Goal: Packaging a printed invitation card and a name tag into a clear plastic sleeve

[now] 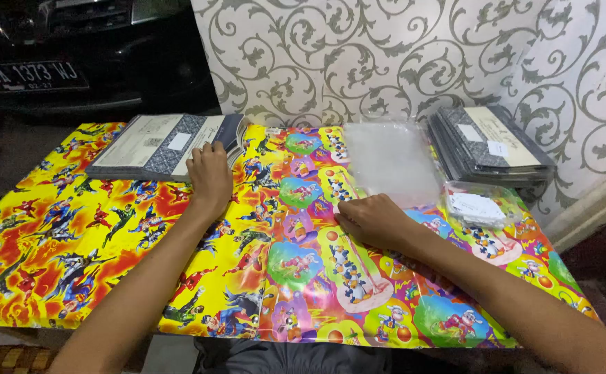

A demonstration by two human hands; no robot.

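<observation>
Neither grip is clamped on anything. The left hand (210,176) lies palm down with its fingers spread and slightly bent, the fingertips touching the near right corner of a stack of flat grey and cream packets (164,144) at the far left of the worktop (74,235). The right hand (372,218) rests on the worktop with its fingers curled loosely under, knuckles up, just in front of a pile of clear plastic sleeves (391,161); whether the fingertips pinch the edge of a sleeve cannot be told from this view.

The worktop is covered in bright glossy sheets printed with cartoon figures, yellow and red on the left half, and pink, green and blue on the right half. The stack of packets under the left hand lies at a slight angle, its top packet showing a patterned grey band and a small white label. The clear sleeves sit at the far middle of the worktop, between the two hands and a little right of centre. A second stack of grey and cream packets (490,142) lies at the far right, close to the wall. Just in front of it sits a small clear bag of white slips (477,206), near the right forearm. Behind the worktop stands a wall with a grey scroll pattern (386,55), and a dark car front (74,48) shows at the upper left.
</observation>
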